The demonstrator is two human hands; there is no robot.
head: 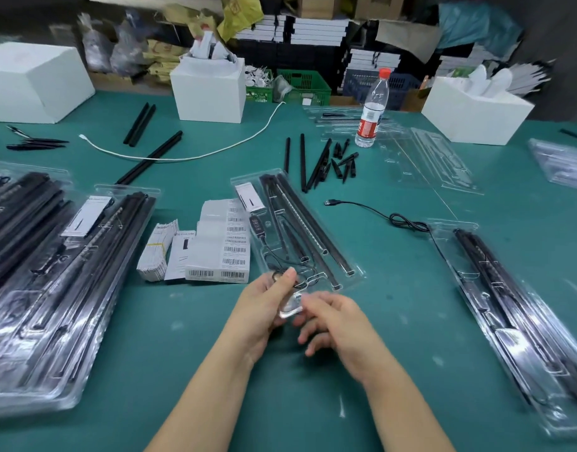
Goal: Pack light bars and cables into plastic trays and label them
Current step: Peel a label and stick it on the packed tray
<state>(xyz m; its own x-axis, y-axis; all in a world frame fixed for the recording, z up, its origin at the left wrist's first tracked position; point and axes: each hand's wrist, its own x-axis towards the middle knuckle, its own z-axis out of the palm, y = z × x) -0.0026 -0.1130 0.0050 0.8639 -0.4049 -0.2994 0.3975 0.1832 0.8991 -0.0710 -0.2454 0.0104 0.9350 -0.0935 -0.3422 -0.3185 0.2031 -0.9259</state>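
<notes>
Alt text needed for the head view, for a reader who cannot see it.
Both hands, left hand and right hand, hold the near end of a clear plastic tray packed with black light bars and a cable, on a green table beside barcode labels.

Tray (313, 265): I see clear glossy plastic, glare at the near end that my hands hold.
Light bars (310, 220) in that tray: matt black, smooth.
Barcode sheets (223, 243) left of the tray: white paper, matt.
Table mat (394, 256) under the tray: teal, dull, scuffed.
Bottle (372, 109) beyond the tray: clear plastic, red cap.
Stacked trays (52, 305) far left of the tray: shiny plastic.
</notes>
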